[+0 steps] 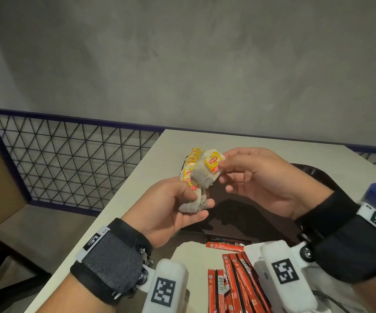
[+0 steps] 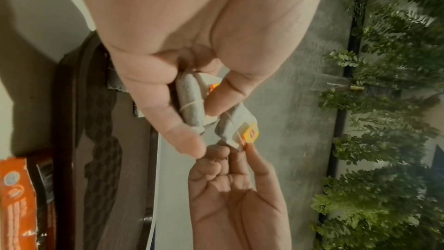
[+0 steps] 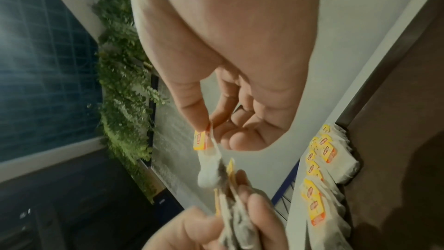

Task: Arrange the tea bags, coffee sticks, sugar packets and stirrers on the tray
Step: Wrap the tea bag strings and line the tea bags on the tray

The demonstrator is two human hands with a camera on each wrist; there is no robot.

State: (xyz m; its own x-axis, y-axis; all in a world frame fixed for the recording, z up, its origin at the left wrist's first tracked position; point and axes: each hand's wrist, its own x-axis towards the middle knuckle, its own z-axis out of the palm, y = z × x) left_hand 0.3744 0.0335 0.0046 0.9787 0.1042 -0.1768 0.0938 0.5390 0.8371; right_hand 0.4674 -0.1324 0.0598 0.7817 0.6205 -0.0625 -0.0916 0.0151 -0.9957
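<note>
Right grip: the right hand [image 1: 266, 179] pinches one tea bag [image 1: 206, 173] by its yellow-tagged top edge, thumb against forefinger, the other fingers loose.
Left grip: the left hand [image 1: 171, 210] is curled round a small bunch of tea bags [image 1: 193, 203], held just below the pinched one.
Tray: a dark tray [image 1: 245, 213] lies under both hands on the pale worktop [image 1: 160, 154].
Laid tea bags: a row [image 3: 321, 168] overlaps along the tray's far left edge.
Coffee sticks: red sticks [image 1: 239, 285] are heaped on the worktop on the tray's near side.
</note>
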